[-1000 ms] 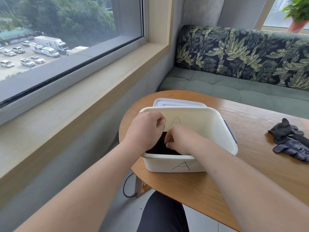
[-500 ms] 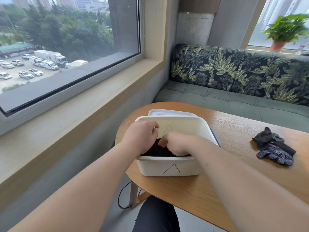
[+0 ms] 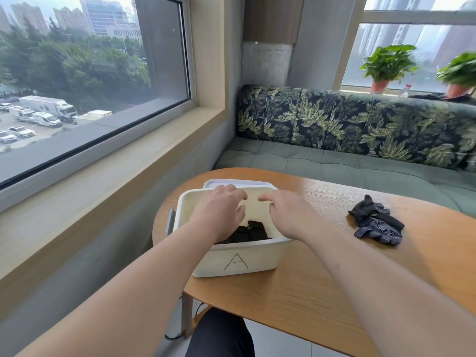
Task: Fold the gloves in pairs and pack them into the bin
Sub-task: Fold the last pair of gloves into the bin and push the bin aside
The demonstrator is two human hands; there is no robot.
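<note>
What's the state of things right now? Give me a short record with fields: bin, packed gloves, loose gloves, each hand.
bin: white bin marked A, on the wooden table, open, lid lying behind it
packed gloves: dark folded gloves inside the bin
loose gloves: dark gloves lying on the table to the right of the bin, apart from it
left hand: left hand open over the bin, holding nothing
right hand: right hand open over the bin, holding nothing
</note>
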